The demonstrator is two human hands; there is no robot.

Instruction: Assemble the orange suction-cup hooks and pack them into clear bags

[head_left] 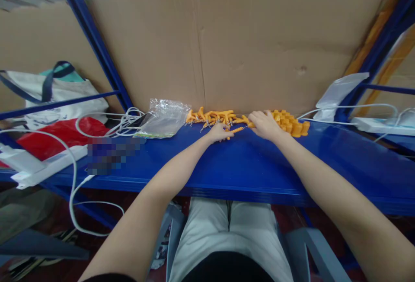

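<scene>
A row of small orange toy pieces with metal chains (210, 117) lies along the back of the blue shelf (246, 165). More orange pieces form a heap (292, 124) to the right. My left hand (219, 132) rests on the shelf with fingers curled on one orange piece (236, 130). My right hand (264, 124) lies at the left edge of the heap, fingers bent over the pieces. What the right fingers hold is hidden.
A clear plastic bag (164, 117) lies left of the orange pieces, beside white cables (106, 124). A red bag (61, 137) and a cloth tote (55, 94) sit at far left. A power strip (382, 125) lies at right. Cardboard (227, 40) backs the shelf.
</scene>
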